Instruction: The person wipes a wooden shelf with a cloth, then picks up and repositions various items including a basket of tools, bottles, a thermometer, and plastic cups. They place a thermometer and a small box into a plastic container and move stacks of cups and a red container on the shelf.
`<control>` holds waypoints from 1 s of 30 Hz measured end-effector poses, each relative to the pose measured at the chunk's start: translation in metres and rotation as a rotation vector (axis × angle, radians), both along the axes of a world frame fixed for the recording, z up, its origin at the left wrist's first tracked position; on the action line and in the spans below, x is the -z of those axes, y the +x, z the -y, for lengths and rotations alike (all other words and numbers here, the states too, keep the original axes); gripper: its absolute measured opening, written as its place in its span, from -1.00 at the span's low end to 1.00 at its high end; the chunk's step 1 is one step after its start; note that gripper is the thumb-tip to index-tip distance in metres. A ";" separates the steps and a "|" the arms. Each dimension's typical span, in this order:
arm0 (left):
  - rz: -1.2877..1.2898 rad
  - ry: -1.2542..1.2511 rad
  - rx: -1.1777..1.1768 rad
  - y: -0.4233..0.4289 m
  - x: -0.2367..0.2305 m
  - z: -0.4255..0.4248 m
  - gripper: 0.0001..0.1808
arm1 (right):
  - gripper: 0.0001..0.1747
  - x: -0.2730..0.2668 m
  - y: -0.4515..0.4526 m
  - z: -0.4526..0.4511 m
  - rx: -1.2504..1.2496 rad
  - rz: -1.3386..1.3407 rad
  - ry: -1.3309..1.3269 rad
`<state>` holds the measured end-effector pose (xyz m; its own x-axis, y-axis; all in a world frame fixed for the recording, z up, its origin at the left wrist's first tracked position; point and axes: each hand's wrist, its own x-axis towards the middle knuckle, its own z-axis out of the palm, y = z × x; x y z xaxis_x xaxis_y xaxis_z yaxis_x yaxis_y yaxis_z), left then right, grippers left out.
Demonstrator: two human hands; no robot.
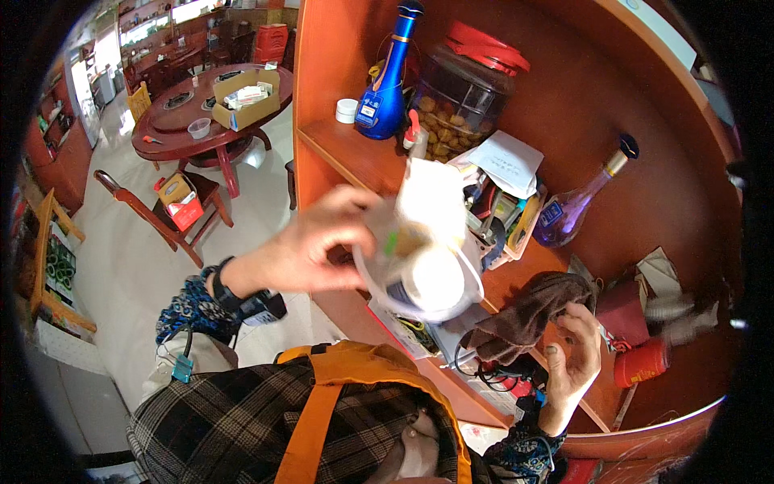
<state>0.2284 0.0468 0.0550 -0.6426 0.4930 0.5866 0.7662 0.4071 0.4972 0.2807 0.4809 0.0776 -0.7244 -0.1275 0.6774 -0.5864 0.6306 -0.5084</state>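
Note:
My left hand (326,242) pinches the rim of a clear plastic tub (378,266), which is blurred and tilted above the shelf edge. Inside the tub are a round white container (433,279) and other items too blurred to name; a bright white piece (432,187) sticks up at its back. To the right, my right hand (577,357) has curved, spread fingers against a dark brown cloth (526,320). Whether these fingers grip the cloth or only touch it is not clear. A plastic basket (514,248) packed with small items and folded paper (508,160) stands behind the tub.
On the wooden shelf (338,145) stand a blue bottle (384,91), a red-lidded jar (459,97) and a white jar (346,111). A purple bottle (574,209) leans right, near a red can (641,363). Behind at left are a chair (211,193) and a round table (181,133).

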 end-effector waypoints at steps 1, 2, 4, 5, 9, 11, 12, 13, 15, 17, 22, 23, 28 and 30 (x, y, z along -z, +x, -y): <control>-0.020 0.052 -0.042 -0.006 -0.002 0.012 -0.62 | -0.52 0.003 0.000 -0.003 0.015 0.015 -0.022; 0.044 0.074 -0.128 -0.012 -0.003 0.023 -0.64 | -0.57 0.007 0.000 -0.005 0.017 0.040 -0.083; 0.155 0.125 -0.271 -0.032 -0.001 0.041 -0.70 | -0.61 0.014 0.001 -0.011 0.034 0.046 -0.131; 0.203 0.155 -0.327 -0.046 0.001 0.048 -0.72 | -0.63 0.017 0.001 -0.014 0.042 0.049 -0.155; 0.149 0.112 -0.465 -0.097 0.013 0.062 -0.71 | -0.69 0.028 0.008 -0.027 0.126 0.062 -0.136; 0.106 0.109 -0.472 -0.113 0.021 0.066 -0.69 | -0.69 0.033 0.012 -0.032 0.132 0.070 -0.164; 0.091 0.107 -0.471 -0.118 0.024 0.067 -0.68 | -0.70 0.036 0.014 -0.034 0.134 0.070 -0.173; 0.077 0.117 -0.491 -0.121 0.027 0.068 -0.67 | -0.70 0.038 0.017 -0.036 0.138 0.082 -0.189; 0.064 0.137 -0.533 -0.119 0.033 0.066 -0.66 | -0.71 0.041 0.023 -0.040 0.159 0.082 -0.188; 0.008 0.107 -0.557 -0.116 0.036 0.062 -0.64 | -0.72 0.044 0.029 -0.045 0.180 0.089 -0.200; -0.041 0.105 -0.593 -0.100 0.039 0.052 -0.63 | -0.73 0.050 0.038 -0.051 0.221 0.126 -0.194; -0.105 0.090 -0.598 -0.100 0.040 0.052 -0.64 | -0.73 0.052 0.039 -0.052 0.224 0.132 -0.199; -0.161 0.059 -0.674 -0.119 0.041 0.062 -0.63 | -0.72 0.062 0.042 -0.056 0.204 0.141 -0.215; -0.051 0.065 -0.667 -0.130 0.039 0.069 -0.51 | -0.71 0.065 0.042 -0.058 0.198 0.148 -0.221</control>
